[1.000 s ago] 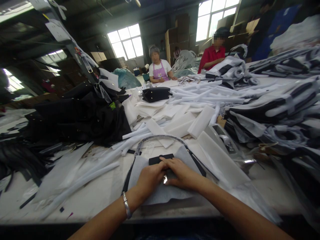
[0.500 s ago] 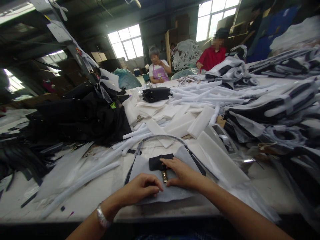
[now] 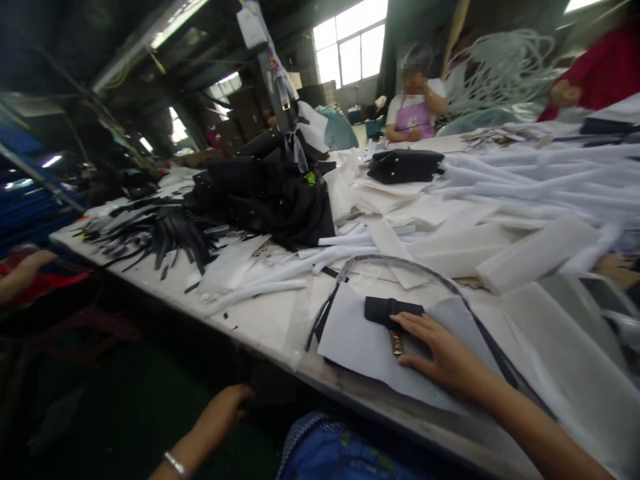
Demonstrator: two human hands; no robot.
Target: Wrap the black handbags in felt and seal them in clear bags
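**One bag (image 3: 376, 309) under the right hand (image 3: 430, 347), the left hand (image 3: 230, 403) off the table (image 3: 265, 317)**

The long white table stretches across the view, its near edge slanting down to the right. A large heap of black material (image 3: 260, 193) lies on it, farther back and left of the bag. White foam rods (image 3: 530, 180) and flat foam sheets (image 3: 465, 247) are strewn behind the bag. On the far side is a person in a purple apron (image 3: 415, 121); a red sleeve (image 3: 600, 73) shows at the upper right.

The bag lies near the front edge of the table, a pale grey sheet (image 3: 350, 347) over it and its handle (image 3: 400, 259) arching away behind.

The right hand rests on the bag with fingers and thumb spread apart, a fingertip on the black flap (image 3: 407, 308), the thumb just beside the gold-coloured clasp (image 3: 397, 343). The left hand is beyond the table's edge, over the dark floor, well apart from the bag. Its fingers are curled; whether they hold anything cannot be told. A silver bracelet (image 3: 175, 465) circles that wrist.
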